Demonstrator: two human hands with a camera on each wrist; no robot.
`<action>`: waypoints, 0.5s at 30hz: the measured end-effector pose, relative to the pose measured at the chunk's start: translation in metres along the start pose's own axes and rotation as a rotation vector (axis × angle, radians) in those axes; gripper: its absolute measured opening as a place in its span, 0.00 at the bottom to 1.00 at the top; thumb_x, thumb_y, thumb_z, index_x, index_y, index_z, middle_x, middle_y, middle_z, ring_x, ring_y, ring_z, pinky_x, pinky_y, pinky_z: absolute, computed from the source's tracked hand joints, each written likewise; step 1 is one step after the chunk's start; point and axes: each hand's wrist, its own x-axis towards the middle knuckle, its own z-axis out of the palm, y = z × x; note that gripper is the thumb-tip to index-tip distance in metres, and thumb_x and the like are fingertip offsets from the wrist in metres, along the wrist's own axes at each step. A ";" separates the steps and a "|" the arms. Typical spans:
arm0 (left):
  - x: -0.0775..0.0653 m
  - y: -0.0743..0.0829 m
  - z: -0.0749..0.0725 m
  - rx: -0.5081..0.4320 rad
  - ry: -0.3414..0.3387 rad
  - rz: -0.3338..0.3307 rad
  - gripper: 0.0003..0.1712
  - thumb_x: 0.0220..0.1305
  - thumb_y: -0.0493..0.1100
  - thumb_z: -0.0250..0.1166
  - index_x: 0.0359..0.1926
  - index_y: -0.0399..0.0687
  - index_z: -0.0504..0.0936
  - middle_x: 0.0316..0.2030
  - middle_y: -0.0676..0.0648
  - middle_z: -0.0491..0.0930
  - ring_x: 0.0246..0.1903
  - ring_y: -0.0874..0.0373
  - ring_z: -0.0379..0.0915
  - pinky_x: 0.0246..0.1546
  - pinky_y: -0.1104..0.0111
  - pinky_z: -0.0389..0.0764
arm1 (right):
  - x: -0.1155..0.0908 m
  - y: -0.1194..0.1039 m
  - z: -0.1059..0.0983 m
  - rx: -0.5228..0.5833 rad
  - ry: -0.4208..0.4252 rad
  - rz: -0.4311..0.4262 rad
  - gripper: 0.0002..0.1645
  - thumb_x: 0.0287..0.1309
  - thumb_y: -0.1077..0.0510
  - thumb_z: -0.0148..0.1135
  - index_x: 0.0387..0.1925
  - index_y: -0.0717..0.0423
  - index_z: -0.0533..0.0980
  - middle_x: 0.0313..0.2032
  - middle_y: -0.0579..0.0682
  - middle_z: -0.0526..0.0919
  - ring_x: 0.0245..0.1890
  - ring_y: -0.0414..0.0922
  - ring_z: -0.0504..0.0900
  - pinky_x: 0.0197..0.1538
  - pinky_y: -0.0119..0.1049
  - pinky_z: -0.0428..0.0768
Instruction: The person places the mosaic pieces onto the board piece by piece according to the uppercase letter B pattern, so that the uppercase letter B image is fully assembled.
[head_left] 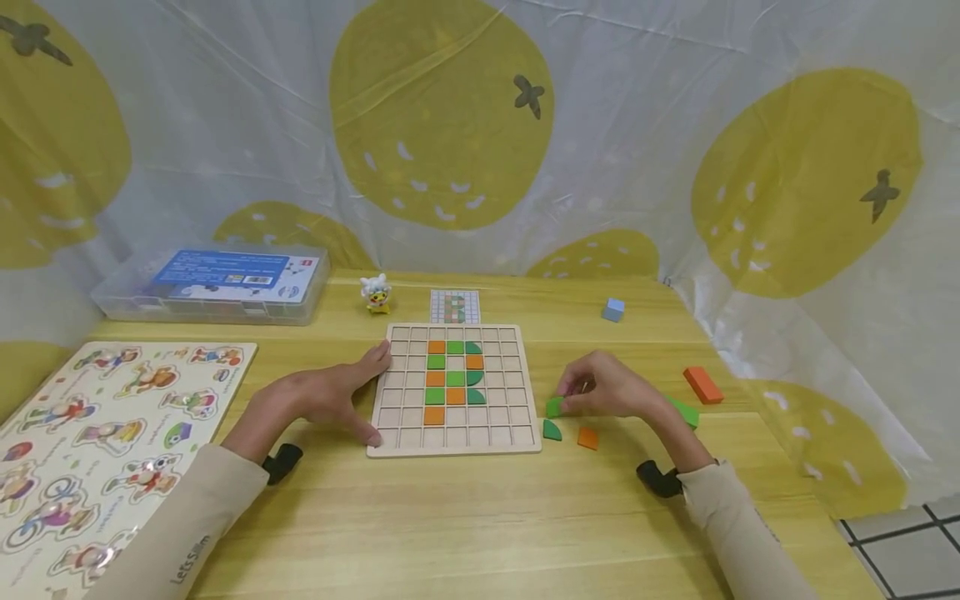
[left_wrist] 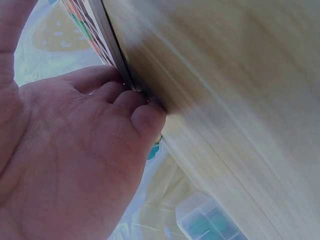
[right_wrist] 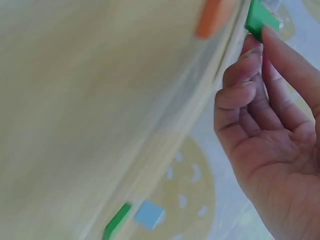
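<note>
A wooden grid board (head_left: 397,448) lies flat, with orange, light green and dark green pieces set in its middle cells. My left hand (head_left: 324,397) rests along its left edge, thumb at the near corner and fingertips near the far one. In the left wrist view, the fingers of the left hand (left_wrist: 80,150) lie against the board's edge (left_wrist: 117,50). Just right of the board, my right hand (head_left: 611,385) pinches a green square tile (head_left: 554,407) between thumb and fingers. Close below that hand lie a dark green quarter-round tile (head_left: 552,430) and an orange tile (head_left: 588,438).
Behind the board are a pattern card (head_left: 468,307) and a small figurine (head_left: 377,294). A plastic case (head_left: 225,287) stands far left, a picture puzzle board (head_left: 97,433) nearer. To the right lie a blue cube (head_left: 613,310), an orange block (head_left: 702,385) and a green block (head_left: 686,413).
</note>
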 end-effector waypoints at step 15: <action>0.002 0.000 0.001 -0.012 0.008 -0.015 0.79 0.54 0.62 0.84 0.88 0.41 0.40 0.87 0.36 0.29 0.85 0.34 0.37 0.80 0.37 0.49 | 0.060 -0.063 0.054 0.086 -0.011 0.000 0.01 0.65 0.66 0.76 0.36 0.60 0.89 0.32 0.46 0.91 0.31 0.42 0.86 0.38 0.30 0.84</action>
